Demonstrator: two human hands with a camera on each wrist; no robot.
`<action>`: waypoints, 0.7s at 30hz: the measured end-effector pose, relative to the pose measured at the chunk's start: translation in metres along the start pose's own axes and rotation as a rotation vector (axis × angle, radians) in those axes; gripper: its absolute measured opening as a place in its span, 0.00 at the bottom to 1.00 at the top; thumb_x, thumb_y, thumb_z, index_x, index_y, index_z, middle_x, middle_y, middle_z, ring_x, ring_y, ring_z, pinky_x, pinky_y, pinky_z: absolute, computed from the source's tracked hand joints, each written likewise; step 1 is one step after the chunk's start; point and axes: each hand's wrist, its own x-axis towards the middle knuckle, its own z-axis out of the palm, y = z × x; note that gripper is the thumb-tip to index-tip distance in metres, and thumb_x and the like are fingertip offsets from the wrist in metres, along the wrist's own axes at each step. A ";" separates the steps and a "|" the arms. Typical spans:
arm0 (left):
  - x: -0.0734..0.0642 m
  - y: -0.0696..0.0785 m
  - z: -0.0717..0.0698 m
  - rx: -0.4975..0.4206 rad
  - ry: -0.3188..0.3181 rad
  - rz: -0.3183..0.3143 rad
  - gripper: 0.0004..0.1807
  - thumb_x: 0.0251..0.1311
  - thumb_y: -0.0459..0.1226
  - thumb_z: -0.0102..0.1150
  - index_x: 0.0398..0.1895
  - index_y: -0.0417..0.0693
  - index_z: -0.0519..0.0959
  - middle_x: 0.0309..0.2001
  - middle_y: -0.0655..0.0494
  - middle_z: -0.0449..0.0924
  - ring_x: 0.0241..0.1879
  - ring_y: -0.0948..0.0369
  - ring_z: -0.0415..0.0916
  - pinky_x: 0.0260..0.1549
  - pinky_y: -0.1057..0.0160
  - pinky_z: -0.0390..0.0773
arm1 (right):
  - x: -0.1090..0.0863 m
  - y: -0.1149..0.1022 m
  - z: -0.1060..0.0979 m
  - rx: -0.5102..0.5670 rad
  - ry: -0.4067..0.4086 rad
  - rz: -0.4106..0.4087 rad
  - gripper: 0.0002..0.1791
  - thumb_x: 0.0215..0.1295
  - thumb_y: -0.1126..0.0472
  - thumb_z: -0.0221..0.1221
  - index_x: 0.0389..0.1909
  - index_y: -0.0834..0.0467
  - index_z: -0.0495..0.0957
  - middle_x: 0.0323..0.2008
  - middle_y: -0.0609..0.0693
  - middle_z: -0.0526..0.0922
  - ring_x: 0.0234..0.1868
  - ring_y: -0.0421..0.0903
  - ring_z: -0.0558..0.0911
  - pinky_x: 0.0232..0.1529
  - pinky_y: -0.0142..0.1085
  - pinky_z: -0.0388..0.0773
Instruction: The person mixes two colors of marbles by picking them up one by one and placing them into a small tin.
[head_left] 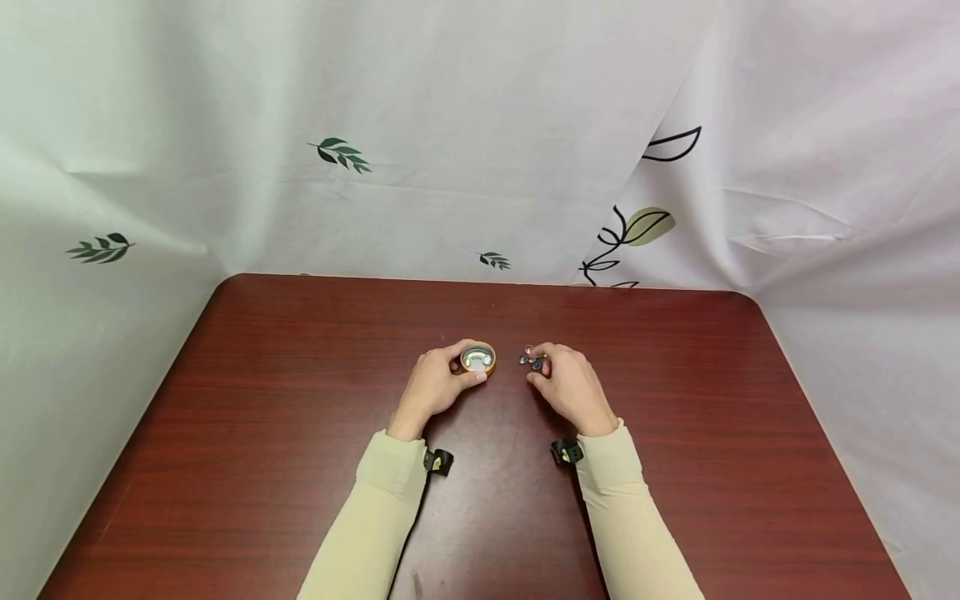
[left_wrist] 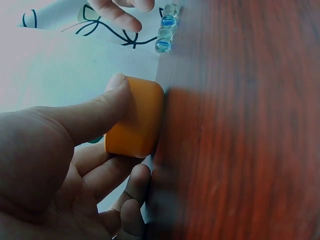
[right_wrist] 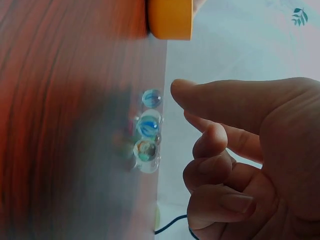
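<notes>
An orange round container [left_wrist: 137, 120] with rounded lower edges stands on the table, and my left hand [head_left: 437, 379] grips it between thumb and fingers. Seen from above in the head view, its inside looks silvery, with pale shiny spots. To the right of it lie several clear glass marbles [right_wrist: 148, 126], some with blue or orange swirls. Over the right side of this cluster in the head view is my right hand [head_left: 572, 383], thumb and forefinger apart. The right wrist view shows its other fingers loosely bent, with nothing held.
The dark red wooden table [head_left: 300, 417] has rounded far corners. White cloth [head_left: 450, 125] with leaf prints hangs behind it and along both sides. Each wrist wears a black strap with a small device [head_left: 438, 461].
</notes>
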 end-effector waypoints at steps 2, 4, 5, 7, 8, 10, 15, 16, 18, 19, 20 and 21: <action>0.000 0.000 0.000 0.002 -0.001 -0.002 0.26 0.59 0.46 0.73 0.62 0.62 0.81 0.37 0.53 0.81 0.37 0.54 0.73 0.40 0.53 0.72 | 0.000 0.002 -0.001 -0.005 -0.002 0.010 0.13 0.59 0.64 0.71 0.45 0.59 0.84 0.25 0.46 0.72 0.27 0.43 0.72 0.30 0.38 0.69; 0.000 0.000 0.000 0.002 -0.003 -0.001 0.26 0.59 0.46 0.73 0.62 0.62 0.81 0.37 0.53 0.81 0.38 0.54 0.73 0.40 0.53 0.73 | -0.001 0.004 -0.002 -0.007 -0.004 0.019 0.13 0.59 0.64 0.71 0.44 0.59 0.83 0.25 0.46 0.73 0.27 0.43 0.72 0.30 0.38 0.69; 0.000 0.000 0.000 0.002 -0.005 0.000 0.26 0.59 0.46 0.73 0.62 0.62 0.80 0.38 0.53 0.81 0.38 0.54 0.73 0.40 0.53 0.73 | -0.001 0.005 -0.002 -0.008 -0.004 0.022 0.13 0.59 0.64 0.71 0.44 0.58 0.83 0.25 0.46 0.73 0.27 0.43 0.72 0.30 0.38 0.69; 0.000 0.000 -0.001 0.001 -0.005 -0.002 0.27 0.59 0.46 0.73 0.62 0.62 0.80 0.38 0.53 0.81 0.38 0.54 0.73 0.41 0.53 0.73 | -0.001 0.006 -0.002 -0.008 -0.003 0.027 0.13 0.58 0.64 0.71 0.44 0.58 0.83 0.25 0.46 0.73 0.27 0.43 0.72 0.30 0.38 0.69; 0.000 0.000 -0.001 0.001 -0.005 -0.001 0.27 0.59 0.46 0.73 0.63 0.62 0.80 0.38 0.53 0.81 0.38 0.54 0.73 0.41 0.53 0.73 | -0.001 0.007 -0.003 -0.009 -0.004 0.030 0.13 0.58 0.64 0.71 0.44 0.58 0.83 0.25 0.46 0.73 0.27 0.44 0.72 0.30 0.38 0.69; 0.000 0.000 -0.001 0.003 -0.005 0.000 0.27 0.59 0.46 0.73 0.63 0.62 0.80 0.38 0.53 0.81 0.38 0.54 0.73 0.41 0.53 0.73 | -0.001 0.008 -0.003 -0.009 -0.004 0.036 0.13 0.58 0.64 0.71 0.44 0.58 0.84 0.25 0.46 0.73 0.27 0.43 0.72 0.30 0.38 0.69; 0.000 0.000 -0.002 0.004 -0.007 0.001 0.27 0.59 0.46 0.73 0.63 0.62 0.80 0.37 0.53 0.81 0.37 0.54 0.73 0.41 0.54 0.72 | -0.002 0.009 -0.003 -0.003 -0.011 0.048 0.13 0.58 0.64 0.71 0.44 0.58 0.84 0.26 0.46 0.73 0.27 0.44 0.72 0.30 0.38 0.68; 0.000 0.000 -0.002 0.004 -0.007 0.001 0.27 0.58 0.46 0.73 0.63 0.62 0.80 0.37 0.53 0.81 0.37 0.54 0.73 0.41 0.54 0.72 | -0.002 0.009 -0.003 -0.002 -0.011 0.050 0.13 0.58 0.64 0.71 0.44 0.58 0.84 0.26 0.46 0.73 0.27 0.44 0.72 0.29 0.38 0.68; 0.000 0.000 -0.001 0.007 -0.005 0.002 0.27 0.58 0.46 0.73 0.63 0.62 0.80 0.36 0.54 0.81 0.36 0.55 0.72 0.40 0.54 0.72 | -0.002 0.010 -0.003 -0.003 -0.010 0.050 0.13 0.58 0.63 0.72 0.44 0.58 0.84 0.26 0.46 0.74 0.27 0.44 0.72 0.29 0.38 0.68; 0.000 0.000 -0.001 0.010 -0.004 0.004 0.27 0.59 0.46 0.73 0.63 0.61 0.80 0.36 0.54 0.81 0.36 0.55 0.72 0.40 0.54 0.72 | -0.002 0.010 -0.003 -0.004 -0.009 0.051 0.13 0.58 0.63 0.72 0.44 0.58 0.84 0.26 0.47 0.74 0.27 0.44 0.72 0.29 0.38 0.68; 0.000 -0.001 0.000 0.012 -0.004 0.006 0.27 0.59 0.46 0.73 0.63 0.61 0.80 0.36 0.54 0.81 0.36 0.55 0.72 0.39 0.55 0.72 | -0.003 0.011 -0.003 -0.004 -0.006 0.050 0.12 0.58 0.63 0.72 0.43 0.58 0.84 0.26 0.47 0.74 0.27 0.44 0.72 0.29 0.38 0.68; 0.000 -0.001 0.000 0.011 -0.003 0.006 0.27 0.59 0.46 0.73 0.63 0.61 0.80 0.36 0.54 0.81 0.36 0.55 0.72 0.39 0.55 0.72 | -0.003 0.012 -0.003 -0.005 -0.002 0.049 0.12 0.58 0.63 0.72 0.43 0.58 0.84 0.26 0.47 0.74 0.27 0.44 0.72 0.29 0.38 0.68</action>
